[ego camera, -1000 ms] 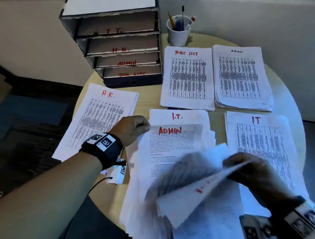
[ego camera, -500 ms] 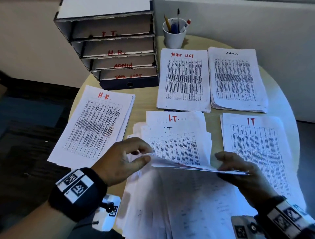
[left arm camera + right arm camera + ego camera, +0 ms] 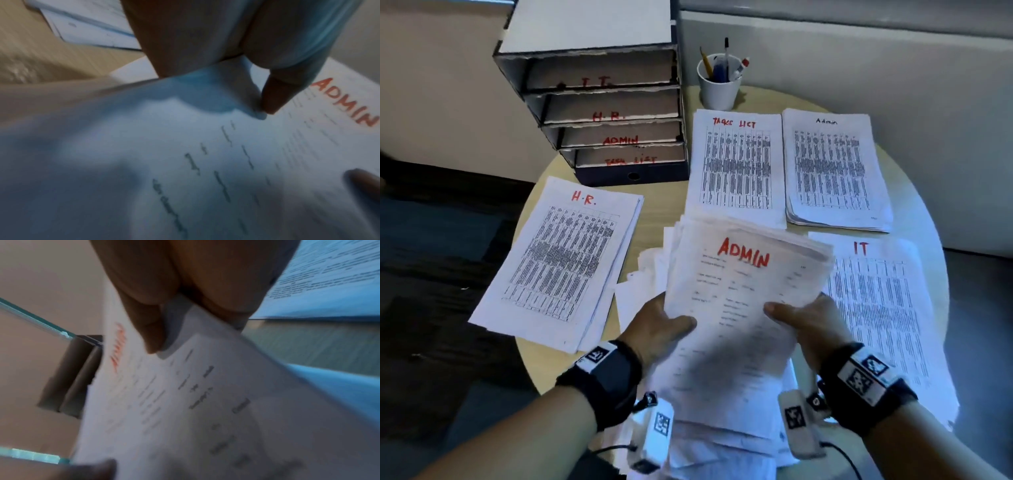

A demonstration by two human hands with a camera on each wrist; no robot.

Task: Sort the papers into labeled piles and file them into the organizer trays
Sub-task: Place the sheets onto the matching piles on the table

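Both hands hold up a thick sheaf of papers point(image 3: 739, 308) whose top sheet reads ADMIN in red. My left hand point(image 3: 661, 329) grips its left edge, thumb on top point(image 3: 273, 99). My right hand point(image 3: 808, 322) grips its right edge, thumb on top point(image 3: 150, 334). The sheaf hangs tilted above more loose sheets point(image 3: 709, 445) at the table's near edge. Sorted piles lie around it: H.R. point(image 3: 558, 260) at left, TASKS LIST point(image 3: 736, 168) and Admin point(image 3: 832, 171) at the back, IT point(image 3: 883, 301) at right. The organizer point(image 3: 602, 113) stands back left with trays marked I.T., H.R., ADMIN, TASK LIST.
A white cup of pens point(image 3: 719, 82) stands behind the TASKS LIST pile, next to the organizer. The round wooden table point(image 3: 664, 212) is small; its rim drops off close to the H.R. pile on the left and the IT pile on the right. Walls stand behind.
Both hands have gathered a thick sheaf topped by the ADMIN sheet and lifted it, tilted, over the middle stack. The I.T. sheets seen half a second ago are now covered by it.
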